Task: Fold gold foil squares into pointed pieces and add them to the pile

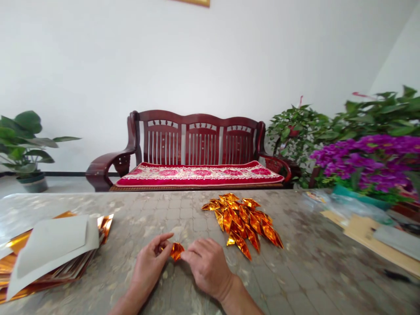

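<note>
The left hand (147, 269) and the right hand (208, 267) are coming together just above the near edge of the desk (305, 267); their fingers are curled inward, and the fingertips of both are pinching a small folded gold foil piece (177, 251) between them; that piece is sitting between the hands, low over the desk, and its exact folds are hidden by the fingers; just ahead of the right hand, a heap of folded foil pieces (241, 223) is lying on the desk, its shiny orange-gold points fanning in several directions; beyond the left hand, a stack of foil sheets (39, 267) is resting with a pale grey sheet (52, 249) lying across its top; further right of the hands, a plastic bag (348, 208) and a sheet of cardboard (364, 234) are sitting near the far corner of the desk; ahead, a dark red wooden settee (197, 131) with a red floral cushion (197, 175) is standing against the wall, with purple flowers (367, 159) blooming to its right and a leafy potted plant (22, 144) standing to its left.
</note>
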A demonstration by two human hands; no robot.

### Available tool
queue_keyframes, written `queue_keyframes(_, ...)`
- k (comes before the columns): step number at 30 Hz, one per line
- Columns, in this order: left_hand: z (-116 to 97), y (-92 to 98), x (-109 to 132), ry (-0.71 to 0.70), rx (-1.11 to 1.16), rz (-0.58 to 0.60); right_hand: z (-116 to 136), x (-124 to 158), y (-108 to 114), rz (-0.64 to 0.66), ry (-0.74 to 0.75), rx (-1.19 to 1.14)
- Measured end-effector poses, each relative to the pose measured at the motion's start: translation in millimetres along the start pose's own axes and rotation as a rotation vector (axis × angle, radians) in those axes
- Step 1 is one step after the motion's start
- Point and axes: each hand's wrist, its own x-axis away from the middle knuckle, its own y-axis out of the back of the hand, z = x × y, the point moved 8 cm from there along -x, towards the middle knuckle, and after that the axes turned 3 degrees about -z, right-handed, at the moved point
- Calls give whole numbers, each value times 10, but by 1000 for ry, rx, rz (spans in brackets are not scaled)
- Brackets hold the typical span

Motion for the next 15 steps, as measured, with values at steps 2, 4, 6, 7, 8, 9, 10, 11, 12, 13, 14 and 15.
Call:
queue_keyframes(2, -14, 23, 2, 11, 11, -10, -22, 0, -16, 1, -11, 3)
queue_keyframes(4, -30, 59, 4, 27, 7, -42, -86, -2, -8, -29, -54, -6)
queue_keyframes(6, -36, 98, 1, 39, 8, -88, -198, -4, 36, -85, -134, -31)
queue_keyframes(7, -31, 109, -2, 43, 18, -105, -272, -5, 73, -123, -186, -48)
queue_keyframes(8, -22, 113, -7, 44, 33, -115, -355, -5, 119, -162, -244, -67)
queue_keyframes(9, -8, 109, -13, 45, 49, -120, -444, -6, 172, -201, -304, -86)
queue_keyframes(10, 7, 99, -18, 46, 58, -118, -538, -6, 234, -243, -365, -103)
queue_keyframes(11, 21, 84, -22, 45, 61, -110, -630, -11, 290, -268, -420, -123)
queue_keyframes(12, 30, 68, -24, 41, 59, -102, -725, -16, 349, -288, -474, -136)
queue_keyframes(13, 34, 55, -24, 35, 56, -95, -823, -18, 413, -306, -531, -143)
queue_keyframes(14, 36, 45, -24, 30, 53, -89, -923, -13, 485, -328, -588, -146)
queue_keyframes(15, 36, 35, -23, 28, 50, -82, -1021, -6, 547, -336, -640, -152)
